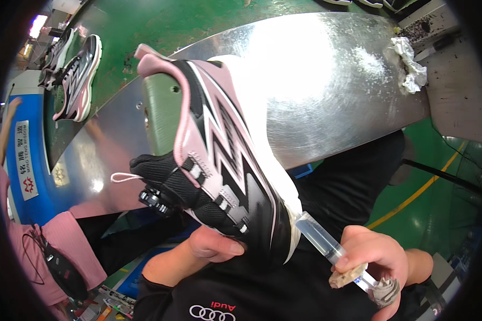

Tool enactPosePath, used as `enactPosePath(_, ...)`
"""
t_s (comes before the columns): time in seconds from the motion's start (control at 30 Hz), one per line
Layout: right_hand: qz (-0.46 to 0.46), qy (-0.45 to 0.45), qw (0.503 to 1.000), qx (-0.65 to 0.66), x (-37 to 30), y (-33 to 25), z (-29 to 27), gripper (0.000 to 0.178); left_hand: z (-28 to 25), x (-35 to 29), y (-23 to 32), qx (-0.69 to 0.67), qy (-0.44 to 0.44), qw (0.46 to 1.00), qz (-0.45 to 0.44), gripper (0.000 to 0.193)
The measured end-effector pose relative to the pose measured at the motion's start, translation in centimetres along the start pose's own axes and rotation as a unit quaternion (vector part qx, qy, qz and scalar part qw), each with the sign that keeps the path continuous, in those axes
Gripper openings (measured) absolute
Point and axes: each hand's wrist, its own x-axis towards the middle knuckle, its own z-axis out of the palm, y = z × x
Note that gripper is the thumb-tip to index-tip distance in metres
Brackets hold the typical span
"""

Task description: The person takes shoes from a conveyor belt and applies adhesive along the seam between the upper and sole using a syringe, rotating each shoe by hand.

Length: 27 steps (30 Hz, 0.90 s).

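Observation:
My left hand (214, 247) grips a pink, black and white sneaker (233, 150) near its toe, the thumb lying on the upper. The sneaker is tilted on its side, toe toward me, with a green shoe last (163, 115) inside its collar. A black dial (154, 200) sits on its tongue side, along with a pink pull loop. In my right hand (383, 250) is a clear syringe (320, 236) whose flange and plunger end are wrapped in dirty tape. Its tip meets the white sole edge near the toe. Whether fluid comes out cannot be seen.
A shiny metal work surface (326, 123) extends beneath the sneaker. Crumpled white tissue (409, 64) lies at its far right. More sneakers (80, 80) stand on a green surface at the far left. A co-worker in pink (64, 241) is at the left, beside a blue panel (32, 160).

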Motion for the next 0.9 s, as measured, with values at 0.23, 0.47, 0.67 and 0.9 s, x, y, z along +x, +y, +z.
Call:
enactPosePath(0.23, 0.073, 0.053, 0.996, -0.001, -4.0, -3.5, 0.3, 0.074, 1.6, 4.8, -1.2, 0.028, -0.043, 0.999, -0.005, 0.059)
enactPosePath(0.47, 0.032, 0.093, 0.993, -0.070, -6.5, -5.4, 0.2, 0.073, 3.9, 9.1, -2.3, 0.028, -0.077, 0.997, -0.004, 0.049)
enactPosePath(0.67, 0.012, 0.119, 0.985, -0.124, -7.2, -5.2, 0.2, 0.070, 5.0, 11.2, -2.4, 0.033, -0.080, 0.996, -0.006, 0.052)
enactPosePath(0.9, -0.019, 0.088, 0.962, -0.260, -7.1, -4.5, 0.0, 0.070, 4.7, 12.6, -2.3, 0.036, -0.097, 0.994, -0.038, 0.057)
